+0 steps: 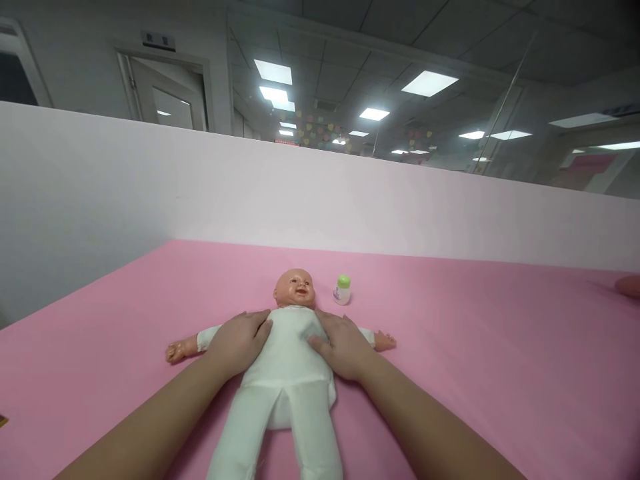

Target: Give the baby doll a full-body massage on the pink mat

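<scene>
A baby doll with a white cloth body lies on its back on the pink surface, head away from me and arms spread. My left hand rests on the doll's shoulder and upper arm at the left, fingers stretched out. On the opposite shoulder and upper chest lies my right hand, its thumb spread over the white cloth. Neither hand is closed around anything. Beside the doll's head, to the right, stands a small clear bottle with a green cap.
White walls border the pink surface at the back and left. Glass panels rise above the back wall, and a door is at the upper left. A skin-toned object, cut off by the frame, lies at the far right edge.
</scene>
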A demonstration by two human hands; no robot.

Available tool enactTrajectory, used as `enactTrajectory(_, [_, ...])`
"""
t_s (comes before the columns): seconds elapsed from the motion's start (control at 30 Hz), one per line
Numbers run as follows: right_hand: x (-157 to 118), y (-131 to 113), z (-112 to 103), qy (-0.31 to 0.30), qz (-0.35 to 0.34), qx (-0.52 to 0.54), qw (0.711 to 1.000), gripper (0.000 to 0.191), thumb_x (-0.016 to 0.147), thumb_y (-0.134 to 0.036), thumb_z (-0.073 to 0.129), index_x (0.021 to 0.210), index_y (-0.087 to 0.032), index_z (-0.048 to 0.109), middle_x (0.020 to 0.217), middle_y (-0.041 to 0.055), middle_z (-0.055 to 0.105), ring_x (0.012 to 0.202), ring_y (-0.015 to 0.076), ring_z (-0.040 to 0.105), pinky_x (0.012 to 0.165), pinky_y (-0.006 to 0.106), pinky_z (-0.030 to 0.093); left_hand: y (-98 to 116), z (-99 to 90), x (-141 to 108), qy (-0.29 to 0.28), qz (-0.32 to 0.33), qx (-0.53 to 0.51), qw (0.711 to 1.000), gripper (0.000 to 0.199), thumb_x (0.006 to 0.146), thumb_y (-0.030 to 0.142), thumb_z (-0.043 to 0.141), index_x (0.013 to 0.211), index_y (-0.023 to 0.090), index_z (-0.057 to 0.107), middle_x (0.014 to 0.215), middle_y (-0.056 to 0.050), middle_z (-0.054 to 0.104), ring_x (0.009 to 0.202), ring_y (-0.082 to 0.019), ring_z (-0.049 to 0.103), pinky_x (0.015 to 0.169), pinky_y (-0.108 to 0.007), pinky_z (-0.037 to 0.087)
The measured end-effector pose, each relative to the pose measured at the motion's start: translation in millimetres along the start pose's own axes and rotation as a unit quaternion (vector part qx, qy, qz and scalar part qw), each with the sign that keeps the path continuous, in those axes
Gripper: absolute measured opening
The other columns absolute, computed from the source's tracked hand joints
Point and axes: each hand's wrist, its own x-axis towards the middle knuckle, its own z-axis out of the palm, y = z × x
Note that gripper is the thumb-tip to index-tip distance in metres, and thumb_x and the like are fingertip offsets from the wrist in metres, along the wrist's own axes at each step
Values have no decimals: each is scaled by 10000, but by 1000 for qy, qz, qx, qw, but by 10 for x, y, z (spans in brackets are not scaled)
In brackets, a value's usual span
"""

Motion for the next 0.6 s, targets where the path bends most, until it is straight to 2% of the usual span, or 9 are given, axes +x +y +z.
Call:
enactTrajectory(0.13, [-29,-45,-30,20,-6,13,1000,587,1052,-555,529,1561,-263,516,1505,113,621,1379,363,556,1132,499,395,24,-172,-107,40,-20,-60,997,395,996,503,487,1156,284,775,1201,-53,791,1077,-321,730,909,-440,570])
enactTrajectory(0.2, [-39,-62,-35,22,-11,21,999,553,1052,-540,533,1533,-268,542,1453,102,659,1323,352,595,1093,474,423,157,-267,-207,54,15,-110,992,320,956,463,566,1063,275,801,1136,-47,802,1029,-298,737,881,-406,584])
enactTrajectory(0.27, [-44,-73,-37,25,-15,27,999,530,1052,-529,535,1514,-270,557,1418,96,679,1284,344,617,1067,460,436,383,-345,-332,20,87,-183,979,223,922,366,608,931,276,812,1062,-28,807,979,-264,744,839,-364,598])
enactTrajectory(0.33, [-47,-79,-38,28,-17,28,999,524,1048,-522,542,1506,-268,561,1405,96,686,1267,342,624,1055,454,440,642,-390,-462,-44,154,-239,958,170,878,275,634,817,263,792,933,-21,800,859,-234,742,771,-343,604])
enactTrajectory(0.37, [-47,-80,-37,29,-17,29,999,526,1045,-519,547,1507,-267,559,1402,97,687,1265,342,624,1053,454,440,758,-400,-519,-94,174,-257,946,158,859,236,643,817,266,793,920,-17,799,839,-226,739,740,-333,603])
enactTrajectory(0.47, [-43,-73,-30,32,-18,37,999,531,1037,-509,566,1508,-265,559,1391,98,692,1258,342,627,1048,449,443,958,-387,-615,-155,178,-269,934,205,787,136,652,864,253,802,1067,-14,809,966,-232,747,793,-313,605])
enactTrajectory(0.53, [-40,-65,-21,37,-18,42,998,535,1031,-507,577,1506,-262,563,1401,102,687,1265,345,622,1046,445,445,953,-356,-601,-149,179,-255,939,322,784,95,631,997,252,815,1204,-16,788,1110,-252,729,913,-330,595])
enactTrajectory(0.6, [-37,-59,-11,41,-17,44,998,534,1027,-506,583,1499,-257,570,1405,108,685,1268,348,620,1045,444,447,869,-310,-535,-133,187,-228,946,469,816,85,621,1209,279,790,1329,-18,745,1249,-270,677,1063,-378,545])
